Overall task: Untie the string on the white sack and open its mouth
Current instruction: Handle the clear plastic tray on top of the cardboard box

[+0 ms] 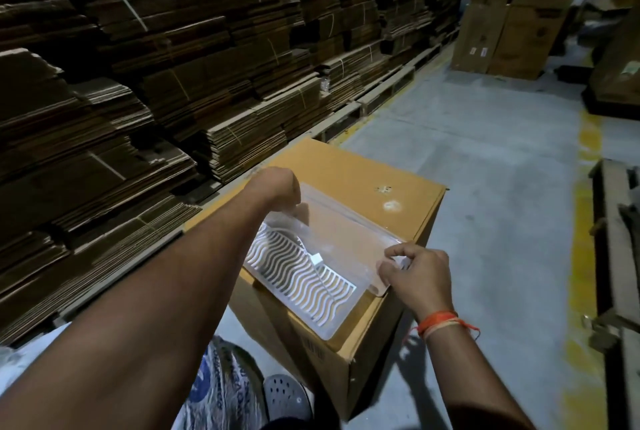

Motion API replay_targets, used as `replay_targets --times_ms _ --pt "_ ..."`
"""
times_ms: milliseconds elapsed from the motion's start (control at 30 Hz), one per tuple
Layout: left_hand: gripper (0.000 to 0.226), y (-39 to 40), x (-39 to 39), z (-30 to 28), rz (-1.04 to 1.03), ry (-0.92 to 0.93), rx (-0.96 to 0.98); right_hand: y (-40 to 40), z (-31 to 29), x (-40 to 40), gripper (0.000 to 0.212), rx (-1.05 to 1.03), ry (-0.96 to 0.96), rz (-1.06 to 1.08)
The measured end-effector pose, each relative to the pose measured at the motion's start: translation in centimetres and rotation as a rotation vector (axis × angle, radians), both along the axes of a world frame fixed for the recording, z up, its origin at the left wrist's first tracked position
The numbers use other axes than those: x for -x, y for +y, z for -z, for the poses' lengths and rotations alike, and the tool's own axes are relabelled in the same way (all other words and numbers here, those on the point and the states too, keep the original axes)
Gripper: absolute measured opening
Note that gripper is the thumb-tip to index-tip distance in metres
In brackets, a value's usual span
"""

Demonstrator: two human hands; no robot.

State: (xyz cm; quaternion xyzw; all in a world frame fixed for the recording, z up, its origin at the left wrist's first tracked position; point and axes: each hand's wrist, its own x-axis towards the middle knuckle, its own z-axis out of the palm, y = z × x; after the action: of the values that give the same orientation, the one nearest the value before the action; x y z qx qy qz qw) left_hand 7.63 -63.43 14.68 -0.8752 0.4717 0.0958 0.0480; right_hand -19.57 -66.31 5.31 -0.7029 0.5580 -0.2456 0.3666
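Observation:
A white sack (221,384) with blue print lies on the floor at the bottom left, partly hidden under my left forearm; no string shows on it. On a closed cardboard box (360,173) lies a clear plastic bag (346,239) holding a white panel with wavy slots (301,277). My left hand (277,183) grips the bag's far left corner. My right hand (415,273) pinches the bag's near right corner; an orange thread band is on that wrist.
Tall stacks of flattened cardboard (156,66) on pallets line the left side. Upright cartons (512,31) stand at the back right. A wooden pallet (620,256) is at the right edge. A yellow floor line (585,221) runs along the grey concrete aisle. A grey perforated shoe (287,398) is below.

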Motion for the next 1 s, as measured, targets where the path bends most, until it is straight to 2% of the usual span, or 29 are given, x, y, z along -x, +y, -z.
replay_targets --times_ms 67,133,400,533,600,700,767,867,933,1000 --pt "0.040 -1.5 -1.3 1.2 -0.001 -0.031 -0.165 0.1 0.2 -0.2 0.024 -0.030 0.007 -0.009" --pt "0.039 -2.6 -2.1 2.0 -0.009 -0.032 -0.214 -0.1 0.5 -0.4 0.027 -0.021 -0.010 0.010" --pt "0.028 -3.8 -1.8 2.4 -0.009 -0.028 -0.129 -0.9 1.3 -0.3 0.022 -0.010 -0.103 0.036" --pt "0.030 -3.1 -2.0 1.6 -0.034 0.072 0.068 -0.9 0.5 0.0 0.012 0.019 -0.207 0.062" --pt "0.044 -2.9 -2.5 0.9 -0.071 0.157 0.241 -0.7 -0.4 -0.1 0.018 0.094 -0.214 0.072" --pt "0.068 -2.0 -2.8 -0.5 -0.234 0.365 0.520 -0.4 -1.9 -0.2 0.026 0.206 -0.250 0.075" --pt "0.065 -1.2 -2.8 -1.6 -0.338 0.562 0.666 0.1 -3.1 -0.2 0.033 0.295 -0.311 0.065" --pt "0.064 -0.1 -3.0 -2.7 -0.442 0.785 0.783 1.5 -4.7 -0.3 0.037 0.456 -0.393 0.032" --pt "0.058 0.5 -3.1 -2.9 -0.492 0.845 0.836 2.5 -5.4 -0.2 0.036 0.535 -0.396 0.009" --pt "0.035 1.4 -3.1 -3.1 -0.519 0.805 0.870 3.4 -5.8 -0.1 0.037 0.605 -0.402 -0.026"
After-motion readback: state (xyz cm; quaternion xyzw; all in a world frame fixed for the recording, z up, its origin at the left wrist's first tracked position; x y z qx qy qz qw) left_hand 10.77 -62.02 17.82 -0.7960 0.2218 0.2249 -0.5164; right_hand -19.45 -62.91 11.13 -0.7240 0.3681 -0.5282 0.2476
